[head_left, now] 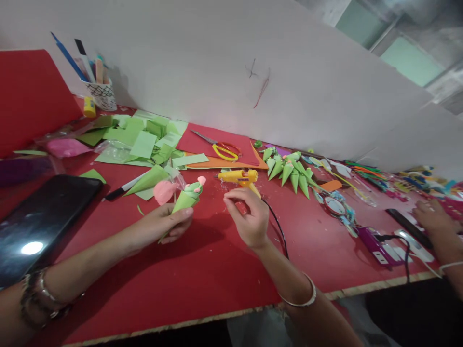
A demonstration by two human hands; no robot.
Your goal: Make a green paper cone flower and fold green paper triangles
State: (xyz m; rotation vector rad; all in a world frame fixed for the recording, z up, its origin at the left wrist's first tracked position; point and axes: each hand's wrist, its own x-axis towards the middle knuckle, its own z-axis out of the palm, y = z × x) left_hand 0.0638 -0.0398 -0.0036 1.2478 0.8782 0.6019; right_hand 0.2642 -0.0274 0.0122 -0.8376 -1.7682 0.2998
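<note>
My left hand (175, 222) is closed around a green paper cone (186, 198) that has small pink pieces at its wide top end. A lump of pink clay-like material (165, 192) lies just behind that hand. To the right, my right hand (249, 217) hovers over the red table with thumb and fingertips drawn close together; whether something tiny sits between them is too small to tell. Directly beyond it lies a yellow glue gun (238, 176) with a black cord.
Scissors (220, 146) rest on red paper, beside green paper pieces (144, 140). Several green cones (289, 171) are piled right of centre. A black phone (47, 217) lies at left. At right are a purple power adapter (379, 248) and another person's hand (436, 217).
</note>
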